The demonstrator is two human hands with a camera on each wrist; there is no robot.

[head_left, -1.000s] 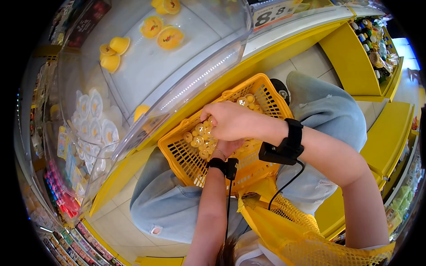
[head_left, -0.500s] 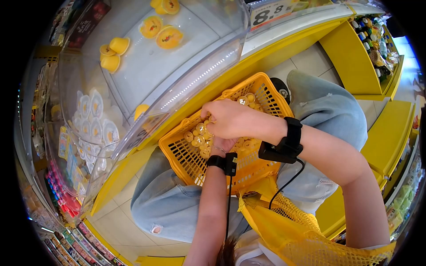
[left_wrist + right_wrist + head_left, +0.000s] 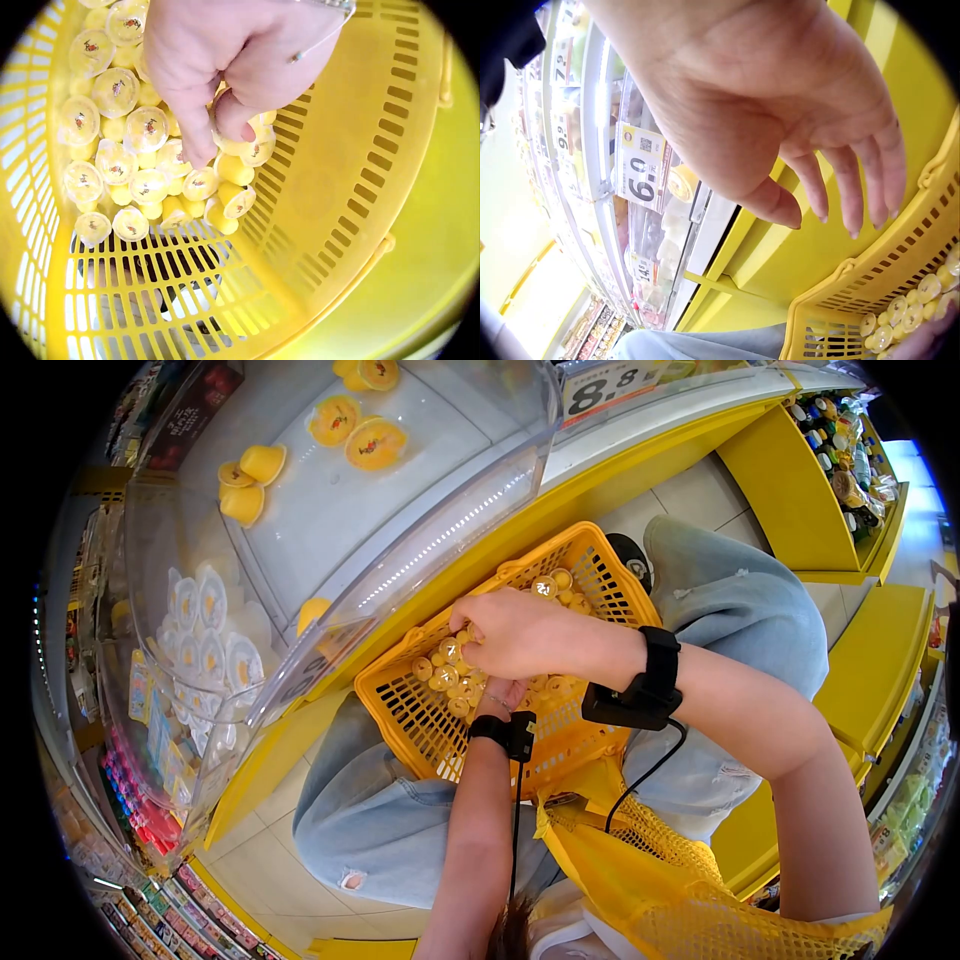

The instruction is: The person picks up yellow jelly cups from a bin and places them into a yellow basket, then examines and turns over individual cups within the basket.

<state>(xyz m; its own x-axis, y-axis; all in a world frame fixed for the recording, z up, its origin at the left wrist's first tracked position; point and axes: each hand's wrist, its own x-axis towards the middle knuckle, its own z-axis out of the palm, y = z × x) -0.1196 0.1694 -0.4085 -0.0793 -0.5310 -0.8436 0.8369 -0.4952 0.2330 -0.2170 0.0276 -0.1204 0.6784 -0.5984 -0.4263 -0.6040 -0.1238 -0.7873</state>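
A yellow plastic basket (image 3: 585, 748) sits between the person's knees, with many small jelly cups (image 3: 147, 129) in it. The cups are yellow with clear lids bearing a small printed figure. Down in the basket, the left hand (image 3: 217, 52) pinches one pale yellow jelly cup (image 3: 225, 144) between thumb and forefinger, among the others. In the head view the right hand (image 3: 520, 632) partly covers the left hand (image 3: 503, 690). The right hand (image 3: 780, 112) hangs over the basket with loosely bent, spread fingers and nothing in them.
A clear display bin (image 3: 450, 525) beside the basket holds several larger yellow cups (image 3: 375, 443) and a heap of white-lidded cups (image 3: 205, 650). A yellow shelf base (image 3: 640, 475) runs along the basket's far side. Price signs (image 3: 605, 392) hang on the bin's front.
The left hand has shifted slightly under the right hand, and less of its palm shows. The right hand stays nearly still above the basket.
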